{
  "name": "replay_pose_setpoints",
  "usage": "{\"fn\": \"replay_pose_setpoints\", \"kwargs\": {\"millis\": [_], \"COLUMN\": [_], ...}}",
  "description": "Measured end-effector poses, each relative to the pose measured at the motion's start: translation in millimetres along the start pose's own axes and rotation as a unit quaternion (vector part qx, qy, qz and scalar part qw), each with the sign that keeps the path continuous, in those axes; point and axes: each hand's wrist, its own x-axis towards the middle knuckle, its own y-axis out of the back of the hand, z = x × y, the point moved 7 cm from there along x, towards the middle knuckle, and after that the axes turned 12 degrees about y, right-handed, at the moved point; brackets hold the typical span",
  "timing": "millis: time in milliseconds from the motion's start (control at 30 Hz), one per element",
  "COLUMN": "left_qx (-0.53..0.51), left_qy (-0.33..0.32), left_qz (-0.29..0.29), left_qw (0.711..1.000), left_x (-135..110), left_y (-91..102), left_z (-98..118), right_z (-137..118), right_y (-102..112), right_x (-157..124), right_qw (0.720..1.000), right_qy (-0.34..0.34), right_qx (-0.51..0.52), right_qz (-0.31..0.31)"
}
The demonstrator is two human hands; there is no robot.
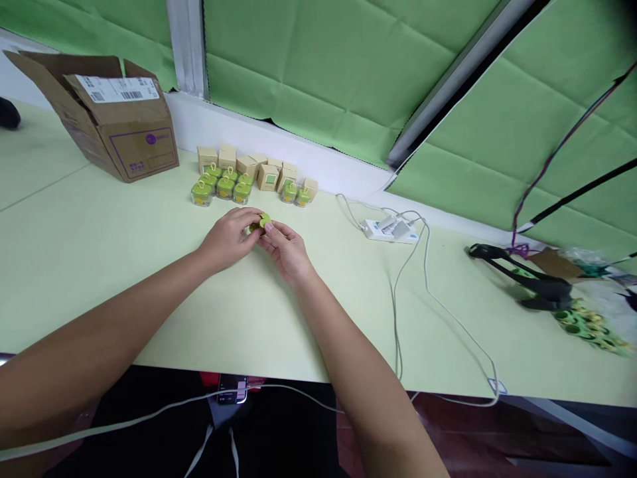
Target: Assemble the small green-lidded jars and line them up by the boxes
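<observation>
My left hand and my right hand meet over the pale green table. Both pinch a small green round piece between their fingertips. Just behind them stand several small clear boxes with green lids and several small tan cardboard cubes in a cluster near the wall.
An open cardboard carton lies at the back left. A white power strip with cables sits to the right. Further right are a black tool and a pile of green parts. A phone shows below the table edge.
</observation>
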Motion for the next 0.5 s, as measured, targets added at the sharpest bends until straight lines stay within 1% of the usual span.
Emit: {"fn": "replay_pose_setpoints", "kwargs": {"millis": [167,333,400,500], "left_qx": [0.029,0.034,0.035,0.034], "left_qy": [-0.016,-0.004,-0.001,0.002], "left_qz": [-0.006,-0.021,-0.023,-0.024], "left_qw": [0.999,0.999,0.999,0.999], "left_x": [-1.4,-1.4,-1.1,-0.7], "left_y": [0.8,-0.9,-1.2,-1.7], "left_z": [6.2,5.7,4.9,3.5], "right_z": [-2.6,-3.7,-2.7,-1.0], "right_y": [-2.3,-4.3,-4.7,-2.6], "right_x": [-1.1,-1.9,-1.8,-1.4], "right_qw": [1.000,1.000,1.000,1.000], "right_qy": [0.009,0.004,0.001,0.000], "right_qx": [-0.001,-0.016,-0.011,0.004], "right_qz": [0.001,0.003,0.002,0.016]}}
